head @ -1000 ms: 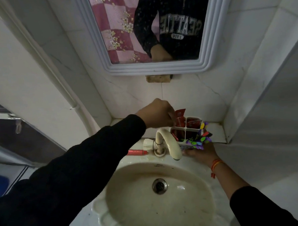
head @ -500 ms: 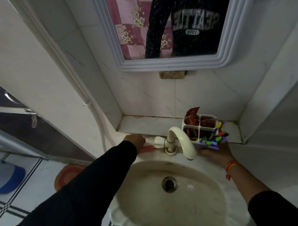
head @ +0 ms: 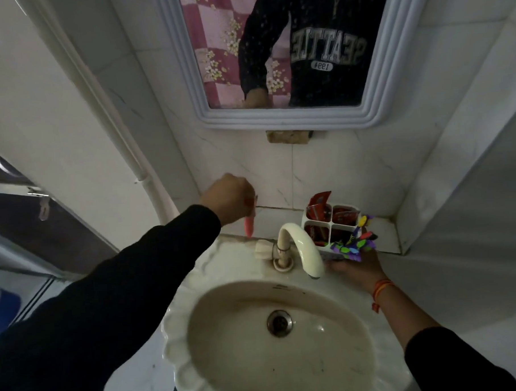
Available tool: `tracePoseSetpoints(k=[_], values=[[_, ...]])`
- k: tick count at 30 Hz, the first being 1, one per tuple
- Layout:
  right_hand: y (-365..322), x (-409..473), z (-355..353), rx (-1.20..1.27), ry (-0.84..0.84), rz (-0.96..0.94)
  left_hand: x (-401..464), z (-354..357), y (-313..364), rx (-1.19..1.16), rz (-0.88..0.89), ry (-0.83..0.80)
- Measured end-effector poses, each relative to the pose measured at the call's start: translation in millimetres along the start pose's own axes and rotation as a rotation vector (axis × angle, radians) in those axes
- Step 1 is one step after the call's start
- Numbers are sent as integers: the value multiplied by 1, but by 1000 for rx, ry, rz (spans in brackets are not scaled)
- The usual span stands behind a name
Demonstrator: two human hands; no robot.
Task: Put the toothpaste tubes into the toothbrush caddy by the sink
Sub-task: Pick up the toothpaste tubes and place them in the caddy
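Left hand (head: 230, 196) now raised, pinching pink tube (head: 249, 225); right hand (head: 354, 268) cupping tube-filled caddy (head: 330, 224).

Half a second ago the left hand (head: 231, 196) was down at the back rim of the sink (head: 195, 275), closing on the pink toothpaste tube (head: 249, 226) that lay flat there, left of the tap (head: 297, 249). Now that hand is raised above the ledge (head: 269, 221), fingers curled around the tube's top, and the tube hangs nearly upright (its lower end just above the rim). A second ago the same hand was over the caddy (head: 330, 224), at the far-left compartment.
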State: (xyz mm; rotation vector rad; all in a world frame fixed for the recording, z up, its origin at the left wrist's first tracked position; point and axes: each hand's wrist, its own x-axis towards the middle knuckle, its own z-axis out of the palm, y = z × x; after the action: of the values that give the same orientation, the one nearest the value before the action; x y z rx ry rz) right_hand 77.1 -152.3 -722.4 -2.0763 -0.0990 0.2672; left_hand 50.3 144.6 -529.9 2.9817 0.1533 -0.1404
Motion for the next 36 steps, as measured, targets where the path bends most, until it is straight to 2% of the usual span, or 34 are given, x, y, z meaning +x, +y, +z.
tracePoseSetpoints(k=[3,6,10,15,20,23,26,28,31,36], values=[[4,2,0,-33,-6,-8,-13,-35,38,-187,93,202],[2,3,0,-50,-10,-28,-18,-49,73,-263,186,264],[3,5,3,-55,-5,-14,-10,-22,106,-201,258,134],[4,6,6,-147,-25,-40,9,15,118,-95,213,-79],[10,10,3,22,7,-18,22,14,100,-289,74,-132],[10,8,0,81,22,-31,36,26,82,-237,-45,-182],[6,6,-3,109,45,-34,44,45,82,-125,-84,-369],[4,6,-7,122,70,-27,49,50,89,-102,-19,-493],[-4,7,-18,170,133,9,55,51,104,-260,-7,-610],[-3,17,-44,257,246,106,66,48,139,-453,-34,-654]])
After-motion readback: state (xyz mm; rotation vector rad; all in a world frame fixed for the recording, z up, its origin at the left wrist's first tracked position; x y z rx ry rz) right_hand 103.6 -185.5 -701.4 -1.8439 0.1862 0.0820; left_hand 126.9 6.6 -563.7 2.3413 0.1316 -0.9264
